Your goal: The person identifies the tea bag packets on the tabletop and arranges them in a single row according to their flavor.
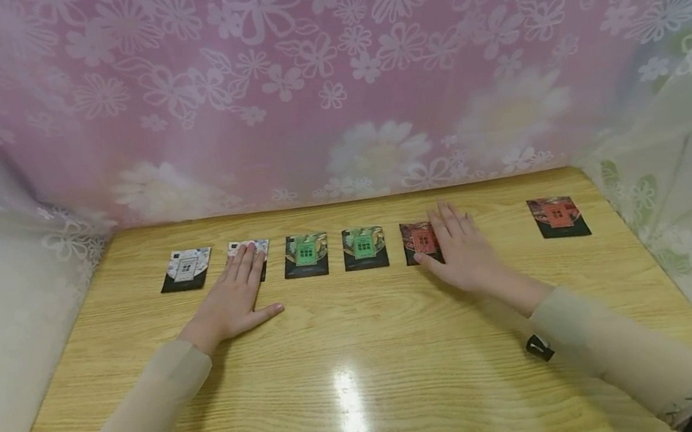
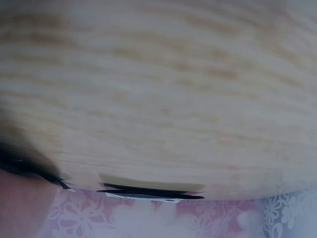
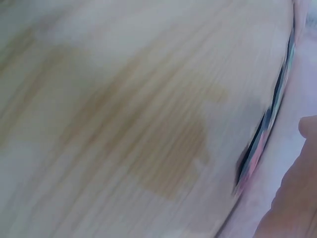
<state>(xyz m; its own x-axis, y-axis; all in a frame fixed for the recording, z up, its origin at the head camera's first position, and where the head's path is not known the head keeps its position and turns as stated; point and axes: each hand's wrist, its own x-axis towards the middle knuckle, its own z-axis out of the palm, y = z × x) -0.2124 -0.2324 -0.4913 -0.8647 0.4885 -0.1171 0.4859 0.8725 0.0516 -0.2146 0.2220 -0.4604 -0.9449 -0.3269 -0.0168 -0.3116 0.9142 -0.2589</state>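
My left hand (image 1: 234, 298) lies flat with straight fingers on a white-and-black packet (image 1: 257, 246), covering most of it; the thumb sticks out over the bare wood. Just left is a matching white-and-black packet (image 1: 186, 270). My right hand (image 1: 464, 251) has its fingers extended at the right side of a red-and-black packet (image 1: 419, 239), the thumb over its lower part. Between the hands lie two green-and-black packets, one left (image 1: 306, 255) and one right (image 1: 364, 248). Farther right lies another red-and-black packet (image 1: 559, 217). The right wrist view catches the right hand (image 3: 292, 193) at its edge.
The packets form a row near the far edge of the wooden table (image 1: 403, 341). Behind it hangs a pink flowered curtain (image 1: 330, 100), with pale cloth at both sides. A small black object (image 1: 540, 347) shows by the right sleeve.
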